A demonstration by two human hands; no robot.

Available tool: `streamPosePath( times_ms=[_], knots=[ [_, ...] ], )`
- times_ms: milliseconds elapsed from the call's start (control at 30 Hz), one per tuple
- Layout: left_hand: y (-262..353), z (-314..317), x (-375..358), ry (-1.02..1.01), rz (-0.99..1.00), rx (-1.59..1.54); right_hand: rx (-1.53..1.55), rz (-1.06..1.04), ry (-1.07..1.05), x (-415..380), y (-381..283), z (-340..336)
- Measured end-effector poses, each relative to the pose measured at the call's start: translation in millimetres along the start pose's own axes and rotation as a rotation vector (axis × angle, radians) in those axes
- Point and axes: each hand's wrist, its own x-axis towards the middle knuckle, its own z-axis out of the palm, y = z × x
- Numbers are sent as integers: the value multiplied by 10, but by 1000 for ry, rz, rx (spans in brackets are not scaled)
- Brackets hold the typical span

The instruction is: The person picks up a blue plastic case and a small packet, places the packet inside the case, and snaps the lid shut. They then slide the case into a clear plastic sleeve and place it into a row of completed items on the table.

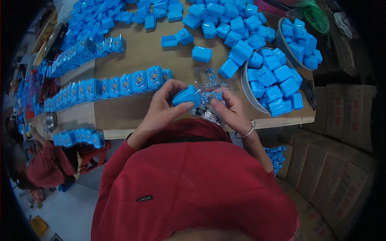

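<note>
My left hand (164, 105) is closed round a small blue plastic case (187, 96) at the table's front edge. Just right of it, my right hand (233, 110) pinches a clear bag with a colourful printed card (211, 96) between thumb and fingers. The case and the bag touch or nearly touch. Beneath the bag, near its lower end, lies a small black and white item (209, 115), too small to name. Another clear packet with a printed card (211, 74) rests on the table just beyond my hands.
Rows of packed blue cases (124, 83) stand at the left. Loose blue cases (241, 50) lie at the back right, beside a filled clear basket (247, 86) and another tub (281, 36). Cardboard boxes (329, 160) stand right. A person (46, 166) is at lower left.
</note>
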Motion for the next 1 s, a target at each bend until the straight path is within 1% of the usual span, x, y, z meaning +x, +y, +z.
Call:
streamPosePath(
  times_ms=[67,167,267,367,467,567,667,767,867,933,1000],
  knots=[
    [45,-8,-7,-34,-19,-6,13,-45,26,3,21,19],
    [58,-4,-23,-37,-12,-17,-73,-190,66,50,12,17],
    [96,-4,-32,8,-7,-12,-116,-313,38,99,-35,4],
    [126,-7,-43,-9,-22,-41,-152,-242,-100,86,-106,-57],
    [157,17,-9,-46,24,-48,-173,-329,-32,117,-100,-20],
    [191,40,14,-98,53,-54,-246,-371,-73,121,-153,-47],
    [206,32,24,-123,40,-10,-276,-389,-69,129,-236,-25],
    [200,16,22,-84,47,-84,-469,-398,6,153,-336,-20],
    [240,35,21,-36,21,-161,-456,-397,-45,173,-302,-93],
    [242,62,28,-49,-6,-201,-503,-437,-96,189,-256,-110],
    [223,65,38,-51,-7,-219,-487,-418,-23,190,-288,-61]
  ],
)
